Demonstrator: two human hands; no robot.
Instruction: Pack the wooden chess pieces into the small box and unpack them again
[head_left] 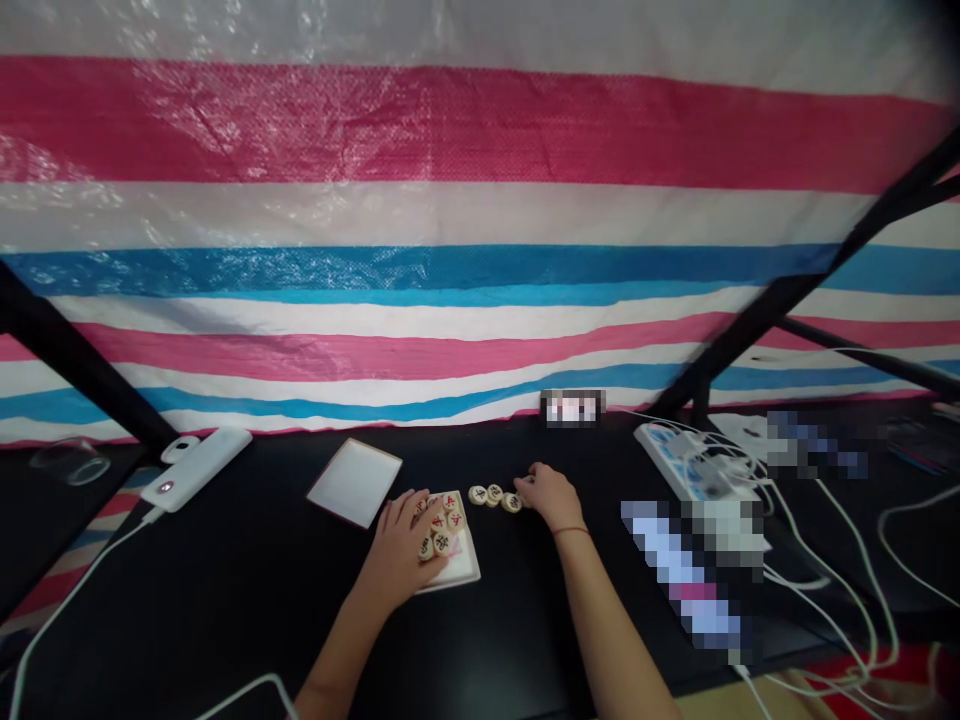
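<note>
On the black table lies a white shallow box [466,566] with several round wooden chess pieces [444,522] in it. My left hand [400,552] rests on the box, fingers spread over the pieces. Just to the right, my right hand [546,492] is curled, its fingertips on the last of three round pieces [494,495] lined up in a row on the table. A red string circles my right wrist.
A white box lid [354,481] lies left of the box. A white power bank [196,468] with cable sits at the left. A power strip [686,463] with white cables is at the right. A striped tarp [465,250] hangs behind the table.
</note>
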